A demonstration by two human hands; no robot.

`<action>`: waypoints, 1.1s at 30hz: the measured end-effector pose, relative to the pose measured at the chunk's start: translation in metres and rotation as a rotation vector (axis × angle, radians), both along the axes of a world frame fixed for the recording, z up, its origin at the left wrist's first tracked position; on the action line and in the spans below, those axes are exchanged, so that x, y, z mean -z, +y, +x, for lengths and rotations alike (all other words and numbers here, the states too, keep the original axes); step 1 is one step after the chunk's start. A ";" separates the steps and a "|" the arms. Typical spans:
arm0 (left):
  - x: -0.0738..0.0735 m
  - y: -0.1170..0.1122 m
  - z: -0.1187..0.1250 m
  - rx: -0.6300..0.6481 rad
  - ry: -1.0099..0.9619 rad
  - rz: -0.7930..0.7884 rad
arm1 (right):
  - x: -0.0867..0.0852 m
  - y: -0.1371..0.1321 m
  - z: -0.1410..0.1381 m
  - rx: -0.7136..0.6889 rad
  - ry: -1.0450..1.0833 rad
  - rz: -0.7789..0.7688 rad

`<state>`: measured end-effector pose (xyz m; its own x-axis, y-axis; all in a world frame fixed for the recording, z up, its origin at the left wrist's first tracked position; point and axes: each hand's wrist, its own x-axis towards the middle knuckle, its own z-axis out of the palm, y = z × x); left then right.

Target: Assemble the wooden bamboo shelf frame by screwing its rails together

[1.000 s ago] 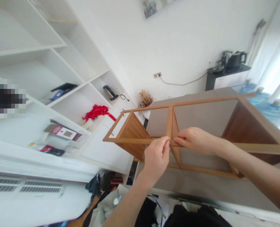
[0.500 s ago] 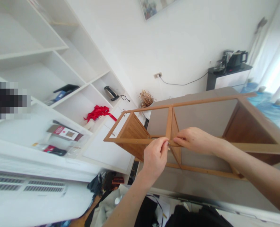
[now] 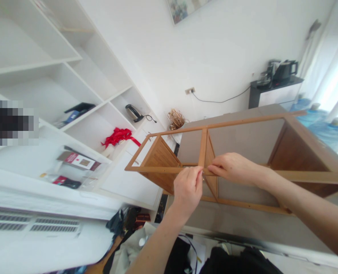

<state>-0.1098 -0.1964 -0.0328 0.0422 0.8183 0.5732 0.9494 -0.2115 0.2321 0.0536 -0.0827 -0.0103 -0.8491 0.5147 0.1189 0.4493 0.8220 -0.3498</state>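
Observation:
A wooden shelf frame [image 3: 157, 169] lies on its side, with rails, a middle crossbar [image 3: 203, 146] and solid panels at its ends. Where that crossbar meets the near rail, my left hand [image 3: 188, 186] is closed in a pinch; whatever its fingertips hold is too small and hidden to name. Just to the right, my right hand [image 3: 234, 169] has its fingers closed on the same rail, close to the joint. The two sets of fingertips are almost touching.
Beneath the frame is a large grey-brown surface [image 3: 243, 224]. White shelving [image 3: 100, 106] on the left holds a kettle [image 3: 134, 113] and red ribbon [image 3: 118, 136]. Blue water bottles [image 3: 335, 131] stand at right, near a small cabinet [image 3: 280, 93]. A pixelated dark shape [image 3: 9, 122] is at far left.
Both hands stay at the same joint with hardly any movement. A small shiny bit by the left fingertips, visible before, is now mostly covered. The view has shifted slightly.

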 end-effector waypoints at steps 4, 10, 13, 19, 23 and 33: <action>0.002 -0.001 0.002 -0.008 0.050 0.023 | 0.000 -0.001 0.000 0.002 0.003 -0.005; 0.005 -0.005 0.006 -0.005 0.107 -0.005 | -0.002 -0.002 0.002 0.008 0.009 -0.012; 0.004 -0.003 0.005 -0.016 -0.032 -0.021 | -0.001 -0.002 0.002 0.010 0.012 0.005; -0.005 0.000 -0.003 -0.014 -0.173 -0.130 | 0.002 -0.002 0.003 0.008 0.021 0.033; -0.008 -0.002 -0.006 0.031 -0.185 -0.145 | 0.001 -0.002 0.003 -0.001 0.019 0.036; -0.018 -0.002 -0.006 0.093 -0.185 -0.170 | -0.001 -0.002 0.004 -0.008 0.019 0.037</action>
